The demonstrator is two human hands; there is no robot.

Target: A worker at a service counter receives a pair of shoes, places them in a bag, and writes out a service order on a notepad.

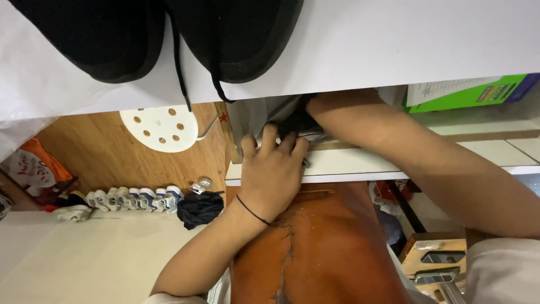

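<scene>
Head view, looking steeply down under a white shelf [349, 50]. Two black shoes [169, 34] resting on that shelf at top, with laces [179, 73] dangling over its front edge.

Beneath the shelf, both hands working at a dark grey-and-black fabric piece [287, 115] tucked into the gap between the shelf and the white counter [349, 163]. Left hand [273, 171] lying palm-down over the counter edge, fingers [269, 138] spread and pressing onto the fabric, grip released rather than clenched; thin black band [252, 209] around the wrist. Right hand [320, 107] reaching in from the right, mostly hidden behind the fabric and the shelf edge; state of its grip cannot be told. Fabric lying at centre frame, just above the counter edge, touching the left fingertips.

Below the counter, a worn reddish-brown surface [320, 247] with a dark crack running down its middle. At lower right, a wooden block with a metal fitting [436, 262].

Room to the left: wood-patterned floor [107, 149], a round white stool seat with holes [159, 128], a row of small white shoes [132, 198] lined along a pale wall edge, and a crumpled dark cloth [199, 208] just beside the row. Orange-and-white bag [31, 166] at far left. Green box [472, 93] on a ledge at upper right.
</scene>
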